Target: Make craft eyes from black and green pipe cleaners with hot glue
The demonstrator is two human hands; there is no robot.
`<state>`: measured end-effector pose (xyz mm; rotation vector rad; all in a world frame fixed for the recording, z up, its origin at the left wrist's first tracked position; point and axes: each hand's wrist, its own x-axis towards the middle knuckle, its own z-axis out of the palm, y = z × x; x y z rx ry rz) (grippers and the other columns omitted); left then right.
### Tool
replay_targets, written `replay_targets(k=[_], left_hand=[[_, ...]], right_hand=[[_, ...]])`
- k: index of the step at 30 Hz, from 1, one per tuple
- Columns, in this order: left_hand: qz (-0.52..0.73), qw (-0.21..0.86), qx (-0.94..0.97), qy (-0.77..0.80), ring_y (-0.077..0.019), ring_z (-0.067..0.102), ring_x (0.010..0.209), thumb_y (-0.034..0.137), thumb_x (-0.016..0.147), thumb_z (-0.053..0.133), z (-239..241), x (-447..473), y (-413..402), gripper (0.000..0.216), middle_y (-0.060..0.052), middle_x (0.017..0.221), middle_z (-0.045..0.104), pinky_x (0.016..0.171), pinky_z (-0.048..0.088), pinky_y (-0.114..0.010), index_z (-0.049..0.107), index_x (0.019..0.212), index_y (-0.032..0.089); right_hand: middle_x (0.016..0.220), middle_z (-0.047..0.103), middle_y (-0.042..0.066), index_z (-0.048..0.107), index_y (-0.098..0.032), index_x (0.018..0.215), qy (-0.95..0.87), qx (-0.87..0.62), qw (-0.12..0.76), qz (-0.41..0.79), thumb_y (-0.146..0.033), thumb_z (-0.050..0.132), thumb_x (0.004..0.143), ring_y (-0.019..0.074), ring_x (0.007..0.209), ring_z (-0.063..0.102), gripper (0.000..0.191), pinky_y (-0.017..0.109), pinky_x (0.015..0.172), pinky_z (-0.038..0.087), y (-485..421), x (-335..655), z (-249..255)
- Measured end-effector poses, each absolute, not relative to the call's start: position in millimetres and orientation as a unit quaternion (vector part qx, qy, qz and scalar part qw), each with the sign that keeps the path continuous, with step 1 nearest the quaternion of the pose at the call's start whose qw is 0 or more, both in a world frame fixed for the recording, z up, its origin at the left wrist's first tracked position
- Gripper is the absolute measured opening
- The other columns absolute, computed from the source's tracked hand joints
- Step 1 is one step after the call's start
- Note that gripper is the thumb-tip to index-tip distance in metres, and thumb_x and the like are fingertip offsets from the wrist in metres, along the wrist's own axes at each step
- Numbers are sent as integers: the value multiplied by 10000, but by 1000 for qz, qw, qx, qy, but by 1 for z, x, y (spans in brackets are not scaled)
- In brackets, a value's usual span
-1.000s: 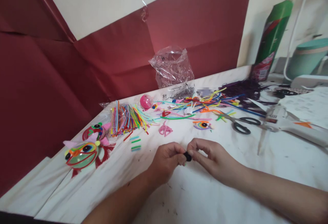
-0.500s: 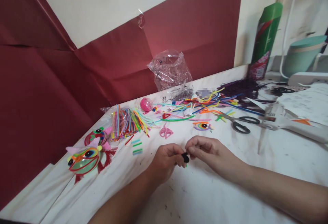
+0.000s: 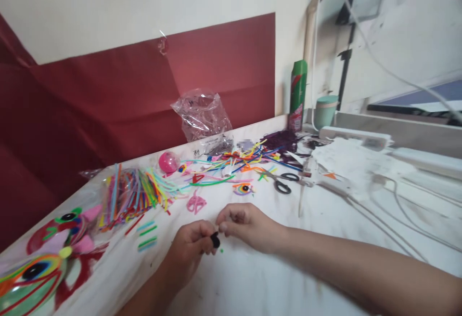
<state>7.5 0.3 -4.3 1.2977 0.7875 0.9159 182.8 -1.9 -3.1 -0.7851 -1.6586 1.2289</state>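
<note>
White table [image 3: 274, 277] | left hand [image 3: 189, 253], right hand [image 3: 245, 222] curled, both pinching black bead [image 3: 215, 241]

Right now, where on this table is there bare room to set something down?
Bare tabletop lies between the scissors, the papers and the right hand; another patch sits nearer than the left hand, holding a black piece. Coloured sticks crowd the back, decorated balls the left.

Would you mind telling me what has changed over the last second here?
Only the view swung right, sliding everything leftward in the picture. The left hand and right hand still pinch the small black piece between them over the table; scissors and straw bundle lie unmoved.
</note>
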Motion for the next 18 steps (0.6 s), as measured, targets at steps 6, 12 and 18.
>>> replay_targets(k=[6, 12, 18], left_hand=[[385, 606, 591, 369, -109, 410, 512, 108, 559, 594, -9, 2, 8, 119, 13, 504, 495, 514, 272, -240, 511, 485, 150], [369, 588, 605, 389, -111, 375, 505, 256, 599, 634, -12, 0, 10, 176, 16, 492, 479, 519, 264, -247, 523, 508, 153], [381, 585, 596, 397, -109, 366, 502, 309, 584, 636, -9, 8, 1, 214, 18, 486, 461, 520, 257, -246, 513, 501, 154]], right_hand=[[694, 610, 1, 590, -157, 805, -751, -491, 388, 210, -244, 450, 844, 108, 639, 551, 169, 204, 578, 421, 31, 234, 34], [827, 607, 119, 600, -136, 781, -668, -682, 298, 7, -168, 476, 784, 230, 845, 522, 128, 318, 721, 368, 17, 345, 20], [856, 605, 145, 578, -135, 773, -604, -771, 191, -58, -92, 498, 673, 263, 869, 503, 136, 310, 661, 347, -1, 400, -30]])
